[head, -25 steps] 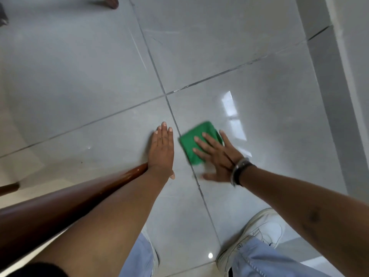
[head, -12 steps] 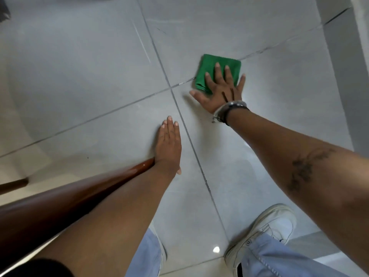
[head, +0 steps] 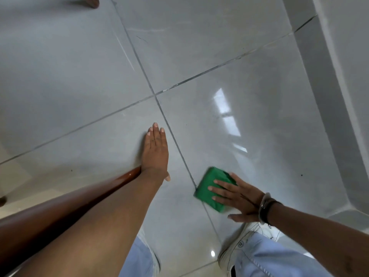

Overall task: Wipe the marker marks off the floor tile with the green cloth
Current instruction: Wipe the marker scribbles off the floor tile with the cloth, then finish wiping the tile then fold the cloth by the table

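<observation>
A folded green cloth (head: 209,188) lies flat on the glossy grey floor tile (head: 259,126), right beside the grout line. My right hand (head: 237,195) presses down on the cloth with fingers spread over its near half. My left hand (head: 155,150) rests flat on the neighbouring tile to the left of the grout line, fingers together, holding nothing. No marker marks show clearly on the tile; only a few tiny dark specks are visible.
A brown wooden rail (head: 60,208) runs under my left forearm. My white shoe (head: 239,244) and light blue trouser legs are at the bottom. A grey wall skirting (head: 329,96) rises on the right. Another person's foot (head: 91,2) shows at the top edge.
My right hand has dragged the green cloth from the far tile junction back toward me, down along the grout line. My left hand has stayed planted.
</observation>
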{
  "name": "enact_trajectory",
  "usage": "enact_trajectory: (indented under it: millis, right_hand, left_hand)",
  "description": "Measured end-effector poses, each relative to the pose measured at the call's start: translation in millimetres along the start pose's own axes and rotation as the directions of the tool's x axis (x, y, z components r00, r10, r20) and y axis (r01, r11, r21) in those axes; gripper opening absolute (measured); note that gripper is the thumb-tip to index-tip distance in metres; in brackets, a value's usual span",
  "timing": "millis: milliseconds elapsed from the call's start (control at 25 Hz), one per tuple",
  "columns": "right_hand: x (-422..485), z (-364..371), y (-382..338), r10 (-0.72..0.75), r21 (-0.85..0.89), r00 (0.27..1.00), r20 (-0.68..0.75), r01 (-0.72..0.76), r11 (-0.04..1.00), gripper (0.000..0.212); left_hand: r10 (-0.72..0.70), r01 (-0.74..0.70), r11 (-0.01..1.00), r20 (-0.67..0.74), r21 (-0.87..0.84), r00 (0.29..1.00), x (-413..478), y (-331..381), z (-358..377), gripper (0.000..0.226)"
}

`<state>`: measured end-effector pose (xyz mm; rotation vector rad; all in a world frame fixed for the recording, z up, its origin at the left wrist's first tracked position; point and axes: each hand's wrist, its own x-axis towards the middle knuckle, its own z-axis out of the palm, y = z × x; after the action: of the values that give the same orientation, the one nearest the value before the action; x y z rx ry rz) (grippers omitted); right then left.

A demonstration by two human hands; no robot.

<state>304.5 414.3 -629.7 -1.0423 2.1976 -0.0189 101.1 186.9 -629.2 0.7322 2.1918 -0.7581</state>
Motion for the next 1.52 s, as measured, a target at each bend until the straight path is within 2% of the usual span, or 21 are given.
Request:
enact_trajectory:
  millis: [80, 120, 160, 200, 280, 320, 400, 520, 600, 680, 800, 880, 960, 1000, 1040, 1080, 1120, 1200, 1240, 1360, 1520]
  right_hand:
    - [-0.1, -9.2, 42.0, -0.036, -0.022, 0.998, -0.051, 0.035, 0.999, 0.069]
    - [11.2, -25.9, 70.5, 0.052, 0.097, 0.981, -0.185, -0.035, 0.995, 0.069]
    - [28.6, -38.6, 100.4, 0.247, 0.268, 0.898, -0.364, -0.153, 0.951, 0.070]
    - [52.9, -59.7, 129.9, 0.496, 0.516, 0.809, -0.317, -0.292, 0.805, 0.076]
    - [103.8, -120.9, 183.0, 0.794, 0.578, 0.595, -0.120, -0.609, 0.544, 0.090]
    - [118.8, -145.4, 187.6, 0.845, 0.498, 0.531, -0.064, -0.717, 0.488, 0.092]
    - [134.8, -157.9, 169.7, 0.737, 0.319, 0.674, -0.062, -0.686, 0.654, 0.091]
    - [106.1, -97.4, 67.5, 0.388, 0.153, 0.920, -0.056, -0.376, 0.914, 0.072]
    - [57.8, -51.4, 19.6, 0.317, 0.079, 0.945, -0.083, -0.311, 0.947, 0.062]
    - [19.8, -20.8, 16.5, 0.420, 0.046, 0.895, -0.150, -0.418, 0.907, 0.055]
    - [-21.4, -11.0, 37.6, 0.778, 0.151, 0.627, -0.043, -0.766, 0.625, 0.053]
    - [-27.4, -23.0, 53.8, 0.879, 0.198, 0.438, 0.188, -0.894, 0.403, 0.047]
    - [-23.2, -62.4, 66.9, 0.895, 0.423, 0.199, 0.400, -0.906, 0.013, 0.035]
    - [-21.7, -86.8, 71.1, 0.851, 0.610, 0.112, 0.513, -0.745, -0.270, 0.034]
    - [-21.9, -111.0, 72.4, 0.769, 0.717, 0.130, 0.625, -0.484, -0.501, 0.031]
    - [-22.1, -140.0, 68.3, 0.692, 0.739, 0.261, 0.673, -0.250, -0.625, 0.019]
    - [-25.5, -174.7, 56.8, 0.629, 0.699, 0.409, 0.661, -0.031, -0.715, 0.010]
    - [-46.5, -254.0, 21.7, 0.567, 0.549, 0.602, 0.563, 0.240, -0.800, 0.022]
    - [-60.3, -293.4, 1.8, 0.540, 0.471, 0.670, 0.510, 0.308, -0.826, 0.025]
    - [-116.3, -393.7, -44.8, 0.526, 0.365, 0.765, 0.370, 0.401, -0.840, 0.054]
    - [-175.1, -513.1, -87.1, 0.502, 0.458, 0.843, 0.196, 0.374, -0.807, 0.046]
  left_hand:
    - [-0.005, 0.005, 1.000, 0.001, 0.011, 1.000, 1.5, 2.7, 0.1, 0.160]
    - [-0.003, 0.003, 1.000, 0.004, 0.016, 1.000, 1.8, 4.4, -0.9, 0.161]
    - [0.000, -0.001, 1.000, 0.009, 0.018, 1.000, 1.7, 5.5, -1.3, 0.161]
    - [0.002, -0.002, 1.000, 0.007, 0.018, 1.000, 1.4, 5.9, -0.8, 0.161]
    - [0.002, -0.002, 1.000, -0.003, 0.024, 1.000, 1.7, 6.2, -0.4, 0.161]
    - [0.003, -0.003, 1.000, -0.005, 0.028, 1.000, 1.3, 6.0, -1.4, 0.161]
    - [0.009, -0.009, 1.000, -0.010, 0.028, 1.000, 0.6, 4.3, -3.4, 0.159]
    - [-0.005, 0.005, 1.000, 0.017, 0.006, 1.000, -4.9, 3.8, -5.9, 0.156]
    - [-0.019, 0.019, 1.000, 0.037, 0.013, 0.999, -7.1, 1.7, -7.9, 0.149]
    - [0.022, -0.022, 1.000, 0.031, 0.021, 0.999, -13.2, -4.3, -7.9, 0.124]
    - [0.090, -0.090, 0.996, -0.026, 0.010, 0.996, -36.0, -5.6, -13.5, 0.078]
    - [0.090, -0.089, 0.989, 0.002, -0.119, 0.996, -65.2, -2.1, -25.6, 0.076]
    - [0.072, -0.061, 0.922, 0.014, -0.383, 0.997, -93.6, 5.3, -40.9, 0.081]
    - [0.076, -0.051, 0.853, 0.027, -0.519, 0.997, -106.9, 5.5, -54.4, 0.079]
    - [0.070, -0.021, 0.757, 0.049, -0.654, 0.996, -120.4, 3.5, -72.7, 0.074]
    - [0.047, 0.026, 0.627, 0.071, -0.779, 0.996, -134.2, -2.1, -94.3, 0.066]
    - [0.003, 0.098, 0.448, 0.110, -0.889, 0.994, -150.1, -11.3, -117.7, 0.056]
    - [-0.063, 0.215, 0.019, 0.213, -0.976, 0.975, -192.7, -40.7, -170.8, 0.025]
    - [-0.075, 0.230, -0.139, 0.242, -0.963, 0.967, -215.1, -57.9, -192.7, 0.024]
    - [-0.054, 0.142, -0.388, 0.176, -0.911, 0.983, -290.9, -126.7, -247.3, 0.025]
    - [0.166, 0.142, -0.562, 0.057, -0.815, 0.985, -387.1, -220.3, -285.1, 0.014]
